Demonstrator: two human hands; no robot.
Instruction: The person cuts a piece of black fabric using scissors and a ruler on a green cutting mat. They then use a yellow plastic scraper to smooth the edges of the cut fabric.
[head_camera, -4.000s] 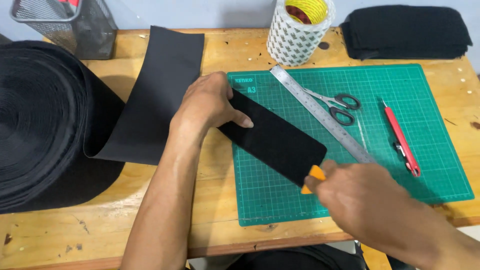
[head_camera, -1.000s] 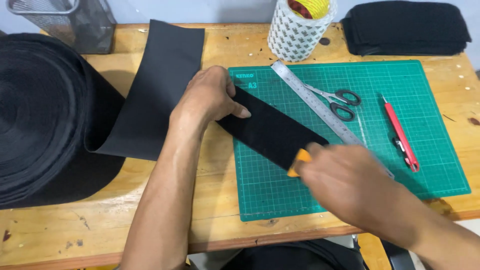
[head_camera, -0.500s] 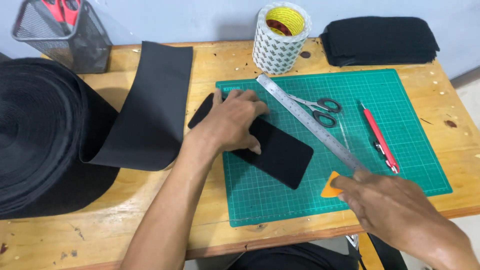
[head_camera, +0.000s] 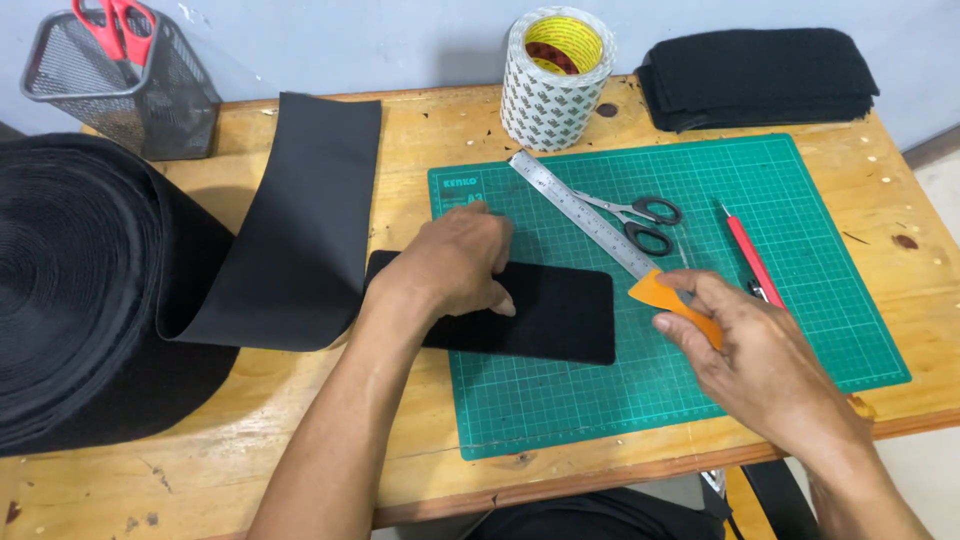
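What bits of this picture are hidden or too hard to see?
Head view only:
- Orange tool: the right hand wraps its lower end, so its full shape is hidden.
- Black piece: the left hand covers its left part.
- Black roll: cut off by the left edge.
- Red scissors in the mesh cup: handles cut off by the top edge, blades hidden in the cup.
- Ruler: markings too small to read.

Left hand flat, right hand gripping

Bench clutter on a wooden table

A tape roll, scissors, red pen knife, folded black stack, mesh basket and large black roll surround the mat.
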